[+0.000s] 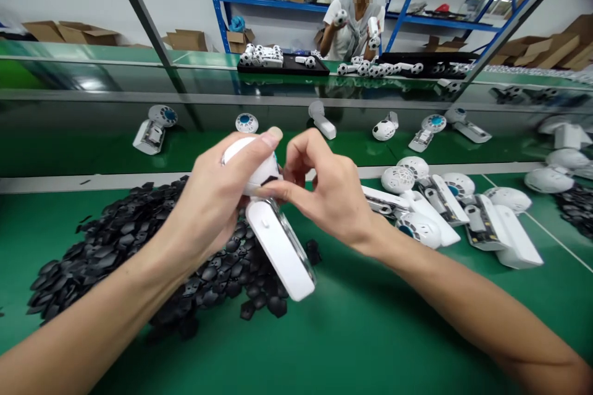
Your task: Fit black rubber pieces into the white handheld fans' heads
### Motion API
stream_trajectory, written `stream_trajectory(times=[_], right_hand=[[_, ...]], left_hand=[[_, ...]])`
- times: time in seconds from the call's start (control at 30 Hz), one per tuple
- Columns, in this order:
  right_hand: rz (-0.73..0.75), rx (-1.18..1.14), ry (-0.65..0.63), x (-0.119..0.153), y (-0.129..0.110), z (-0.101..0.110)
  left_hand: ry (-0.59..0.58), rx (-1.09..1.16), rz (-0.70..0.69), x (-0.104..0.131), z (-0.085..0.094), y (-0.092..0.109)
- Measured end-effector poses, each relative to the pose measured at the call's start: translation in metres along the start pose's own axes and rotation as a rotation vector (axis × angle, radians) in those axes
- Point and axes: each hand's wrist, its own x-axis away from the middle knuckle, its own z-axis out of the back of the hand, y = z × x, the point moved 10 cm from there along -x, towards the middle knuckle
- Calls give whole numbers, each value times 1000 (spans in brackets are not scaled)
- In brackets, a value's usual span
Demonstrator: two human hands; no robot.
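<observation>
Left fingers (260, 149) clasp white device (280, 250); right fingers (296, 193) curled, thumb against black piece (269, 179), grip unclear.

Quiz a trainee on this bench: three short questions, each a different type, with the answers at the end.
1. True or false: the left hand holds the white device by its rounded head.
2. Choose one. The pile of dark pieces lies on: A) a blue shelf; B) the green surface; C) a cardboard box.
3. Fill in: the person in the background holds ball-patterned items in ____ hands.

Key: 1 true; 2 B; 3 both.
</observation>
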Motion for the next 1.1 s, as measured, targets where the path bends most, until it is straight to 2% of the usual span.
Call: stream_trajectory(times=[0.1,0.13,0.2,0.3,0.33,0.4,0.57,0.73,0.87,1.0,1.1], right_hand=[[-8,55,-69,-4,12,6],[-30,91,-134,-1,19,6],[-88,202,-345,15,36,-2],[-142,334,-674,55,56,-17],[-141,351,-739,66,59,-20],[-131,367,-788,79,60,-24],[-147,390,-778,81,65,-32],[-257,198,-774,80,69,-36],[-358,-82,-617,66,67,-25],[-403,-306,-360,38,64,-1],[-411,-382,-195,19,58,15]], left_hand=[[106,-74,-158,-8,16,13],[154,-113,-229,-10,23,18],[217,-208,-339,-13,35,24],[247,-314,-363,-19,43,20],[241,-321,-349,-21,43,16],[227,-304,-330,-23,41,12],[184,-241,-351,-21,30,10],[144,-264,-310,-20,27,4],[124,-291,-326,-19,26,6],[92,-296,-357,-18,22,10],[84,-291,-375,-19,23,11]])
